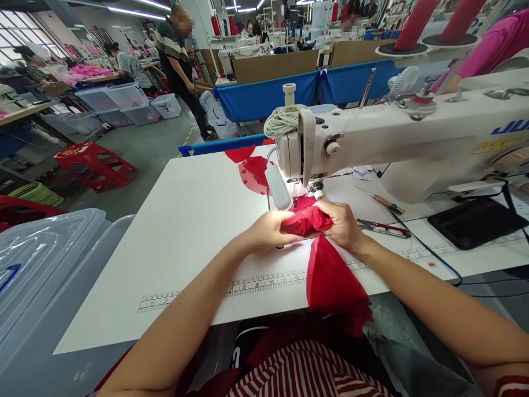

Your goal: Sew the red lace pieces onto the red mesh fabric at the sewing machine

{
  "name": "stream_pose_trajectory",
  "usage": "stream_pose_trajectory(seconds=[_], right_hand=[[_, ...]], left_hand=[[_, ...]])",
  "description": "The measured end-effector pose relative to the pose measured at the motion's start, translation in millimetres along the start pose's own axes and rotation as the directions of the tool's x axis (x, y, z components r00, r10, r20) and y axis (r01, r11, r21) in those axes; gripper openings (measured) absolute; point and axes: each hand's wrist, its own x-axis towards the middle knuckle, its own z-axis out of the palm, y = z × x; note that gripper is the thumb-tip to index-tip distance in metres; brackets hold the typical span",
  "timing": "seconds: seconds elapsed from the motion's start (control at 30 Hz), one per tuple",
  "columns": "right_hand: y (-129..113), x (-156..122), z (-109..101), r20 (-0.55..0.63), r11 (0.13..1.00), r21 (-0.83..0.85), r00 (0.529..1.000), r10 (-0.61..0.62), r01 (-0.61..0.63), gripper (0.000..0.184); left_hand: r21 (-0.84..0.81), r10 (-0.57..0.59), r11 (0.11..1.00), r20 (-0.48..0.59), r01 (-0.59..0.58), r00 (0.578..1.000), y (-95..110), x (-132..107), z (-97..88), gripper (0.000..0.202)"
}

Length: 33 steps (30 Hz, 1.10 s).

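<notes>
Cloth [306,221] just in front of machine [372,135]: prob. light, soft, may slip; my L fingers [290,238] & R fingers [327,208] pinch opposite sides, best hold nr folds.

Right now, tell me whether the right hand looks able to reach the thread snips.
Probably yes: the thread snips lie close beside the right hand with nothing visibly between, though it would likely need to release the red fabric first.

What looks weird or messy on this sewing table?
The red cloth drooping over the front edge of the white table looks untidy, as if it could slide off. A bundle of pale cord is on the sewing machine, a funny spot. I see nothing spilled or broken.
</notes>
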Motion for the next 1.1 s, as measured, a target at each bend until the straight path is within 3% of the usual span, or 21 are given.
stream_pose_trajectory(seconds=[0.13, 0.27, 0.37, 0.43, 0.53, 0.63, 0.77, 0.83, 0.97, 1.1], right_hand=[[-2, 0, 2, -0.034, 1.000, 0.026, 0.999, -0.010, 0.011, 0.012], [-4, -1, 1, -0.050, 0.999, 0.030, 0.999, -0.018, 0.020, 0.017], [-7, -1, 0, -0.048, 0.999, 0.035, 0.999, -0.019, 0.021, 0.021], [-8, 0, -2, -0.016, 0.999, 0.054, 1.000, -0.003, 0.004, 0.020], [-7, -1, -1, 0.057, 0.998, 0.052, 0.998, 0.025, -0.028, 0.019], [-5, -2, 0, 0.054, 0.999, 0.007, 0.998, 0.031, -0.032, 0.025], [-5, -3, 2, 0.014, 0.999, -0.038, 1.000, 0.023, -0.022, 0.025], [-5, -3, 2, 0.023, 0.999, -0.041, 1.000, 0.010, -0.009, 0.018], [-2, -3, -5, 0.078, 0.997, -0.047, 0.996, -0.053, 0.057, 0.008], [6, -3, -14, 0.102, 0.990, -0.123, 0.993, -0.058, 0.071, 0.029]], left_hand=[[0.190, 0.076, 0.981, -0.255, -0.027, 0.964, -4, 1, 20.2, 0.036], [0.412, 0.206, 0.910, -0.361, -0.043, 0.909, -6, 2, 29.8, 0.037], [0.428, 0.286, 0.893, -0.295, -0.142, 0.912, -6, -1, 23.6, 0.025], [0.304, 0.260, 0.933, -0.202, -0.192, 0.944, -6, -3, 15.1, 0.022], [0.039, 0.137, 0.990, -0.074, -0.134, 0.988, -6, -7, 2.7, 0.021], [-0.036, 0.087, 0.996, -0.008, -0.087, 0.996, -5, -7, -1.3, 0.020], [0.102, 0.137, 0.987, -0.125, -0.124, 0.983, -3, -3, 8.3, 0.029], [0.044, 0.084, 0.996, -0.187, -0.077, 0.979, -5, -2, 13.3, 0.030], [-0.164, -0.047, 0.986, -0.094, 0.031, 0.994, -11, -2, 11.2, 0.012], [-0.229, -0.136, 0.966, -0.074, 0.116, 0.988, -15, -2, 3.8, 0.018]])
